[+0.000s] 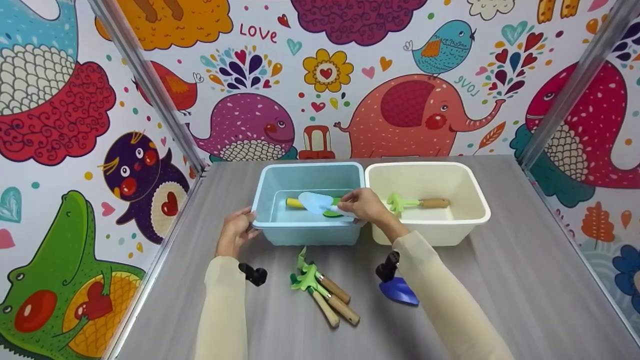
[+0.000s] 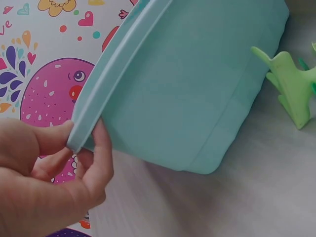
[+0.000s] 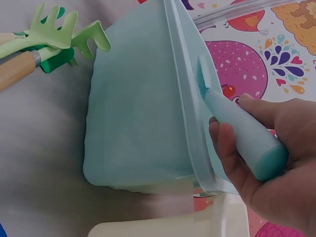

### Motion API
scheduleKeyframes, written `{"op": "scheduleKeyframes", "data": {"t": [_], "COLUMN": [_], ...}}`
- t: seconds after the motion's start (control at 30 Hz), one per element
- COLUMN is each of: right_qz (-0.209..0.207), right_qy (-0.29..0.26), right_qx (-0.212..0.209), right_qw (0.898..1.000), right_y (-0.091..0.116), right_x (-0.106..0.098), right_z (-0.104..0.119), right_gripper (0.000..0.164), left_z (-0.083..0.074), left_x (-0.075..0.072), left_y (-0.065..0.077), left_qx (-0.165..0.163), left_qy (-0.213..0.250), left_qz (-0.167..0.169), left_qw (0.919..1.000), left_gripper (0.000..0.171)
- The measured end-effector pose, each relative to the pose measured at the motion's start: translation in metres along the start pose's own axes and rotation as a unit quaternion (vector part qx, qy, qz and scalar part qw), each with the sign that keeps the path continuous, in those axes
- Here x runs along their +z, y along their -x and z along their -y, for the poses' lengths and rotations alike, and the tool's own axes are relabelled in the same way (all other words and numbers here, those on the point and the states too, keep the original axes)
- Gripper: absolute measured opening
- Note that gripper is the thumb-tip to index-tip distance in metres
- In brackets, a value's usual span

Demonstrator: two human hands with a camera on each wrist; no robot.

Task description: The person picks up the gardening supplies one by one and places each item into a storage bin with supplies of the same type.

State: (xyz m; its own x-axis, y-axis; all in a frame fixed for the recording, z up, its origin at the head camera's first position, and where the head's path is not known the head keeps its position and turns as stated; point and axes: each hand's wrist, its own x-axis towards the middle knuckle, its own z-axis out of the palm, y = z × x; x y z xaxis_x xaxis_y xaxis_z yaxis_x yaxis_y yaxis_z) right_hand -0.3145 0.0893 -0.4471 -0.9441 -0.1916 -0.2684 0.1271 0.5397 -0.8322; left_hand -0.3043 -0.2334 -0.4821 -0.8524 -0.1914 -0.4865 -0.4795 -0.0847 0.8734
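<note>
My left hand [image 1: 234,231] pinches the rim at the near left corner of a light blue plastic bin [image 1: 310,235], thumb on top and fingers below. Over that bin's right side, my right hand [image 1: 367,204] grips the handle [image 3: 247,133] of a light blue toy trowel [image 1: 316,202]. Its blade points left above the bin's inside. Beneath it in the bin lie a yellow-handled tool [image 1: 294,202] and a green piece [image 1: 332,214], partly hidden by the trowel. To the right, a cream bin [image 1: 430,233] holds a green hand rake [image 1: 415,202] with a wooden handle.
Several green garden tools with wooden handles [image 1: 325,295] lie in a pile on the grey table [image 1: 280,325] in front of the blue bin. A dark blue scoop blade [image 1: 399,291] lies near my right forearm, partly hidden. Patterned panels [image 1: 325,30] stand behind and at both sides.
</note>
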Motion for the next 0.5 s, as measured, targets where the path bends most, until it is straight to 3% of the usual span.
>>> {"op": "scheduleKeyframes", "data": {"t": [0.37, 0.5], "right_qz": [0.025, 0.043], "right_qy": [0.0, -0.019], "right_qx": [0.079, 0.085], "right_qw": [0.997, 0.995], "right_y": [-0.0065, -0.0074], "right_x": [0.0016, 0.0026], "right_z": [0.0072, 0.0064], "right_gripper": [0.032, 0.031], "left_z": [0.0013, 0.0008], "left_x": [0.0003, -0.0008], "left_y": [-0.0011, -0.0011], "left_qx": [0.004, 0.002], "left_qy": [-0.003, -0.013], "left_qz": [0.005, 0.001], "left_qw": [1.0, 0.9999], "left_gripper": [0.047, 0.048]}}
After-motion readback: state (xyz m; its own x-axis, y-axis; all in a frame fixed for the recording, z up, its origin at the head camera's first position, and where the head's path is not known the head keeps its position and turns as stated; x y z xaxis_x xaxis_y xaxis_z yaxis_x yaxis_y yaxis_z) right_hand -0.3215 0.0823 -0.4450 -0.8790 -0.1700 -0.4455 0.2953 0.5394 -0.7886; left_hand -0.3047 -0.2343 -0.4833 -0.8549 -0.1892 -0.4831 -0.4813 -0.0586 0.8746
